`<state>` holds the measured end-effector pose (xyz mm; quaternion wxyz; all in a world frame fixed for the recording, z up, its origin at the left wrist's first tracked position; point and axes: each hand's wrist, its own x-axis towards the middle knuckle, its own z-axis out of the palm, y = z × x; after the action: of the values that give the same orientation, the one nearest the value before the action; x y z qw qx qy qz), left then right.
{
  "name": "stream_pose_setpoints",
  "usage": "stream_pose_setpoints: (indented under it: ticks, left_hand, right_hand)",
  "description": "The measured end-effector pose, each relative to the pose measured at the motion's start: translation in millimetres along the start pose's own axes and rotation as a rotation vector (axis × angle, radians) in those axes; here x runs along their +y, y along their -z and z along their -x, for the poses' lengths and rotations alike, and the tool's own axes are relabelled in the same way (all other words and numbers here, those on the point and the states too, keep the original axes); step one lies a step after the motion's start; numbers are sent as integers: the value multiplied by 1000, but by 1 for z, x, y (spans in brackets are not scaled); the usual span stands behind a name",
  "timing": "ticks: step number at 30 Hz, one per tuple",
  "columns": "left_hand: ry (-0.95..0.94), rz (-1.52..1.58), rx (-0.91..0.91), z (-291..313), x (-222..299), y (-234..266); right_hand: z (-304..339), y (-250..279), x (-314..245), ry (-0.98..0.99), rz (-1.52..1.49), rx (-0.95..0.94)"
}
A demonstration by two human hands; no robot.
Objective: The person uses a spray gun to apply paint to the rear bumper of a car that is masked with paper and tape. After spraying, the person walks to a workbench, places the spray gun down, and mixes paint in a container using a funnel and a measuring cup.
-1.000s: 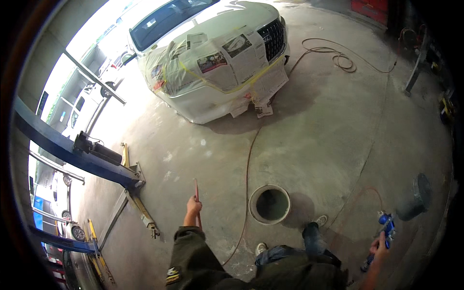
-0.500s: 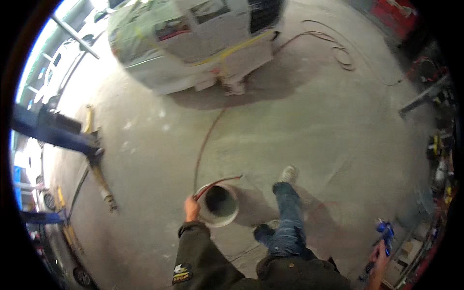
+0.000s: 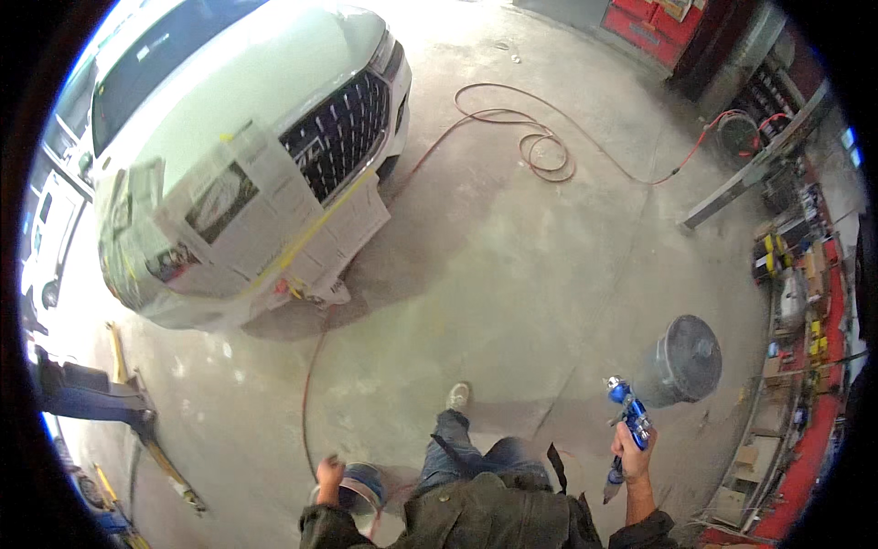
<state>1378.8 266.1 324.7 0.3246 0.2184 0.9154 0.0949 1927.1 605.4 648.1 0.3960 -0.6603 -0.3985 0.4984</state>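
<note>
My right hand [image 3: 633, 443] is closed around a blue spray gun [image 3: 631, 403], held upright with its silver head at the top. My left hand [image 3: 330, 473] is closed beside a round open bucket [image 3: 364, 483]. A thin red air hose [image 3: 307, 384] runs from under the car's front down to that hand, and a red stretch of it shows below, by the bucket. The grip itself is small and partly hidden. Ahead on the left stands a white car [image 3: 247, 73], its lower front masked with newspaper [image 3: 265, 197] and yellow tape.
Coiled hose [image 3: 544, 151] lies on the concrete floor beyond the car. A dark grey bucket [image 3: 692, 357] stands right of the spray gun. Cluttered shelving [image 3: 777, 384] lines the right side, with a metal beam [image 3: 732, 188] jutting out. A blue lift arm [image 3: 96, 398] is at the left.
My view has swung right and up, showing more of the car. The spray gun has risen into fuller view. My left hand stays by the bucket with the hose, now lower in view.
</note>
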Motion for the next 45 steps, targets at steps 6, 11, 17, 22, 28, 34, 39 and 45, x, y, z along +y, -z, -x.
stream_pose_setpoints:
  ticks: [6, 11, 17, 22, 28, 34, 39, 45]
  left_hand:
    - [-525, 272, -25, -108, 420, 80]
    - [-878, 461, -222, -103, 734, 44]
    - [-827, 804, -395, -92, 981, 1]
    - [-846, 934, -346, -102, 1134, -12]
    - [-1170, 782, -510, -95, 1344, -51]
    - [-1870, 40, -490, -73, 1601, -88]
    - [-2286, -267, -568, -85, 1806, -128]
    - [-2539, -459, -545, -88, 2038, -207]
  right_hand:
    - [-110, 19, 28, -61, 91, 106]
    - [-243, 56, 46, 46, 445, -108]
    - [-438, 71, -63, 228, 418, -107]
    - [-587, 101, -139, 153, 524, -322]
    - [-799, 103, -197, 339, 477, -391]
    - [-1014, 110, -275, 259, 457, -495]
    - [-1151, 150, -312, 343, 267, -311]
    - [-1339, 210, -362, 126, 198, -313]
